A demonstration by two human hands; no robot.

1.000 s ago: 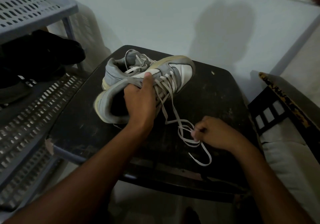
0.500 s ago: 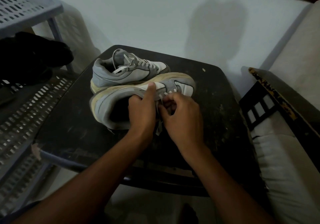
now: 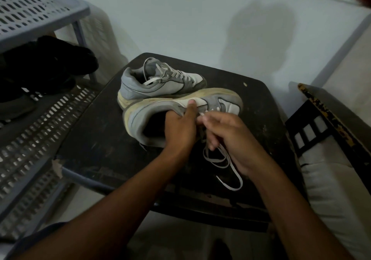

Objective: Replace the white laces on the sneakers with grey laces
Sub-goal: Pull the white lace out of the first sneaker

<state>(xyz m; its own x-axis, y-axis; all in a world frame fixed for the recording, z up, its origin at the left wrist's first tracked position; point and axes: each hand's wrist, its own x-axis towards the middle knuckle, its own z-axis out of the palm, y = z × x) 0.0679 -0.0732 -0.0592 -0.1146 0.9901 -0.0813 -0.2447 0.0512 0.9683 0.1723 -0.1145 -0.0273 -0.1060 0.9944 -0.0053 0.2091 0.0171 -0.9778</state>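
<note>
Two grey-and-white sneakers sit on the dark scuffed surface (image 3: 104,151) in front of me. Item one, the near sneaker (image 3: 226,105), lies tipped on its side with the opening toward me and its yellowed sole away. My left hand (image 3: 180,129) grips it at the collar, thumb pressed on the white side panel, fingers curled into the opening. Item two, the white lace (image 3: 220,159), trails from under my right hand (image 3: 230,137) in loose loops onto the surface toward me; the fingers of that hand are curled at the eyelets and pinch a section of lace. Item three, the far sneaker (image 3: 160,83), stands upright just behind the first, touching it, its white lace threaded. Item four, a grey perforated plastic rack (image 3: 30,12) stands to the left, with dark shoes (image 3: 50,63) on its shelf.
</note>
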